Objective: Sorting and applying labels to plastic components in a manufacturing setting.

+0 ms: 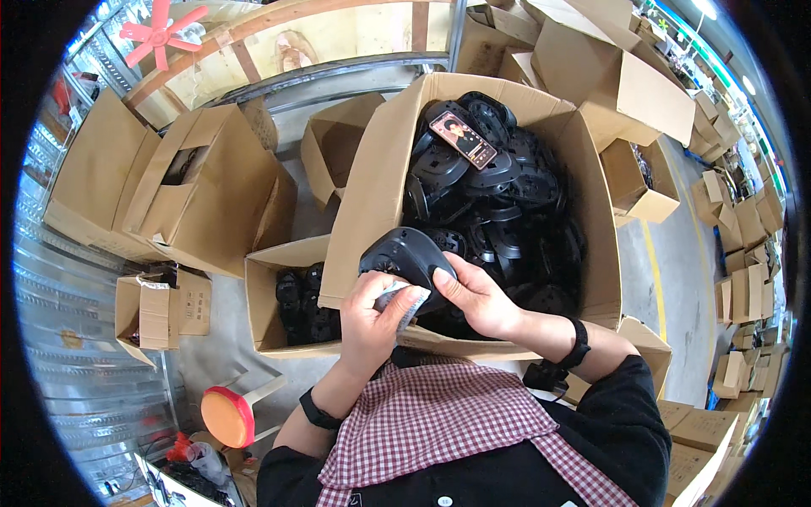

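Cardboard boxes (207,198) crowd a grey floor (680,245) around a worker (439,414) whose right hand (486,302), mid-frame, grips a black plastic part (410,252) by its edge, while the left hand (372,317) pinches a pale, cloth-like piece (391,293) against it. Both hands and the part block some of the large open carton (601,228) just beyond, heaped with black parts (511,215) beneath a lit phone (463,140). The carton's left flap (363,203) partly hides a smaller carton (263,313) of black pieces (290,296). A red-rimmed stool (226,417) stands lower left; a pink fan (159,36) shows upper left.
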